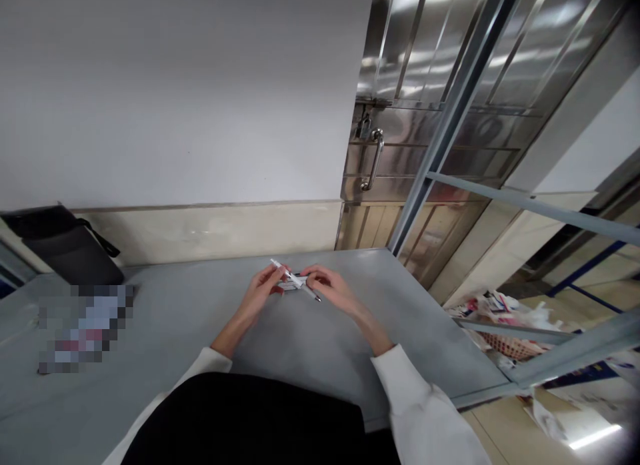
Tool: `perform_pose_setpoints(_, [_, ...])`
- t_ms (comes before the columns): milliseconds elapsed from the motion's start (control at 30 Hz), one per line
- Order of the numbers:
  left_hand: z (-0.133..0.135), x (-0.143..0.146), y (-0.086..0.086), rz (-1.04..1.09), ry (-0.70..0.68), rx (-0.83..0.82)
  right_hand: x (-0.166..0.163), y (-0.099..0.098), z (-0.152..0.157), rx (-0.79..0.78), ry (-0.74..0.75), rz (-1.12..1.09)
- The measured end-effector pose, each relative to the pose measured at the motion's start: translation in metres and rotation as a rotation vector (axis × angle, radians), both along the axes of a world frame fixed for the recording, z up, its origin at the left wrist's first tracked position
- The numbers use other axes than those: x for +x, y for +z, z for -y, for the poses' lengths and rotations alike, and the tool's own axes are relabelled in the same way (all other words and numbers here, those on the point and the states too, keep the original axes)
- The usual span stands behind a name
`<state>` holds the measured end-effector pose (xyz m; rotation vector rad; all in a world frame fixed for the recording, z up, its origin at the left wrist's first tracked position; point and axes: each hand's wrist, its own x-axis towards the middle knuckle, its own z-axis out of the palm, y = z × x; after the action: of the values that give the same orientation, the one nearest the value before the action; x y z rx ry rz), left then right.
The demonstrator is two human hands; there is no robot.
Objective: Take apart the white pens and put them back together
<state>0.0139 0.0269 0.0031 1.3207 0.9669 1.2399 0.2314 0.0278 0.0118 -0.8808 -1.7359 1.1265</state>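
My left hand [263,285] is closed on a slim white pen [296,281] that slants down to the right, its dark tip near my right hand [327,286]. Behind this pen, more slim white pens [287,286] span the gap between my fingers, partly hidden by them. My right hand has its fingers bent round the right-hand ends of these pens. Both hands are just above the grey tabletop [300,345], close to its far side. How many pens there are, I cannot make out.
A black pouch with a strap [70,245] leans at the back left, and a blurred-out flat item [90,328] lies before it. A metal frame post [435,152] rises at the table's right corner. Beyond stand a steel door [400,125] and a filled pink basket [515,345].
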Motion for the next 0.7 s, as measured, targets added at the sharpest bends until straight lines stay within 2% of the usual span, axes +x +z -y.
perform_pose_setpoints(167, [0.009,0.006,0.006,-0.109,-0.134,0.04,-0.008,0.0,0.003,0.021,-0.094,-0.042])
perform_pose_setpoints(333, [0.015,0.013,0.007,-0.212,-0.255,0.1,-0.021,0.004,0.008,0.018,-0.063,-0.143])
perform_pose_setpoints(433, [0.015,0.013,0.006,-0.235,-0.259,0.115,-0.026,0.006,0.011,0.022,-0.041,-0.176])
perform_pose_setpoints(533, [0.015,0.013,0.006,-0.226,-0.244,0.109,-0.023,0.009,0.01,0.013,-0.11,-0.236])
perform_pose_setpoints(600, [0.014,0.013,0.006,-0.199,-0.212,0.081,-0.019,0.012,0.008,-0.021,-0.156,-0.332])
perform_pose_setpoints(700, [0.01,0.011,0.004,-0.165,-0.167,0.052,-0.012,0.017,0.007,-0.101,-0.136,-0.496])
